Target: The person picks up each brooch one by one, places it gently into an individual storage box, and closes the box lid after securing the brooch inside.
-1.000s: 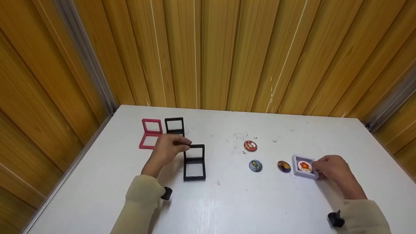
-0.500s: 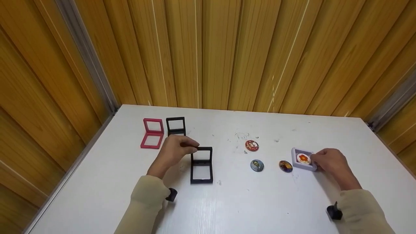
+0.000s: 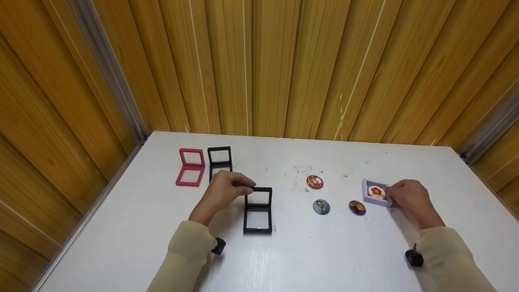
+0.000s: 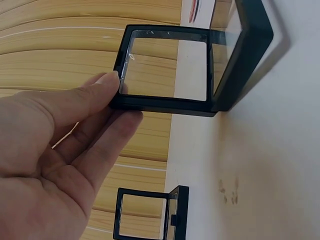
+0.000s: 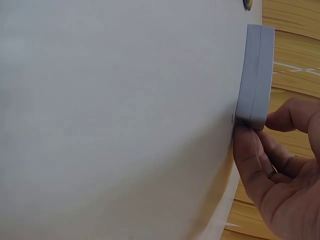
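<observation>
In the head view my left hand (image 3: 222, 192) pinches the top left corner of the raised half of a black display case (image 3: 258, 232). This case stands unfolded, its other half flat on the table; the left wrist view shows clear film in the black frame (image 4: 165, 104), thumb on one side and fingers on the other. At the right, my right hand (image 3: 411, 200) grips the right side of a folded lilac display case (image 3: 375, 202). A white button badge with a red flower (image 3: 376, 192) shows inside it. The lilac case (image 5: 256, 75) appears as two halves together in the right wrist view.
Behind my left hand stand an unfolded pink case (image 3: 191, 166) and a second black case (image 3: 219, 164), partly hidden. A red badge (image 3: 315, 182), a blue badge (image 3: 321, 207) and a dark multicoloured badge (image 3: 357, 207) lie on the white table (image 3: 324, 259). Wood-patterned walls (image 3: 267, 69) surround it.
My left hand has moved the black case to the right and a little nearer. With my right hand, the lilac case has shifted slightly away and left, behind the multicoloured badge.
</observation>
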The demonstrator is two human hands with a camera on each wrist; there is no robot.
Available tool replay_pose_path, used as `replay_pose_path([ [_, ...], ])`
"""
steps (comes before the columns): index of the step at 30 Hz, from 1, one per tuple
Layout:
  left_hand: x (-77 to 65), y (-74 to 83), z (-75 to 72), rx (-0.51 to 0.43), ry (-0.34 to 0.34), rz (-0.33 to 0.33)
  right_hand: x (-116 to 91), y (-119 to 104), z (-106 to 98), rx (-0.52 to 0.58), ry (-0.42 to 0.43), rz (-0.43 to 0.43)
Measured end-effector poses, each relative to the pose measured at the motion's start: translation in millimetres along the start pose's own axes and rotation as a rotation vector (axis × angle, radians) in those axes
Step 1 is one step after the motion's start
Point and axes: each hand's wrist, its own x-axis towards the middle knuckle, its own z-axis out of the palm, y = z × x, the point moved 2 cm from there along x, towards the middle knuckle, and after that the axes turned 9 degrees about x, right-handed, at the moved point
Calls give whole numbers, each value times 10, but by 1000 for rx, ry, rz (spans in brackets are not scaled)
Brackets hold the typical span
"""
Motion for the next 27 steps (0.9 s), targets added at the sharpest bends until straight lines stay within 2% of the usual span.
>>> replay_pose_path([
  [7, 6, 16, 31, 8, -6, -2, 47, -31, 36, 9, -4, 3],
  [15, 36, 47, 93, 25, 18, 35, 81, -79, 72, 15, -16, -1],
  [22, 65, 87, 157, 14, 55, 99, 104, -105, 90, -12, 4, -48],
  [27, 97, 99, 205, 22, 80, 109, 120, -129, 98, -1, -2, -40],
])
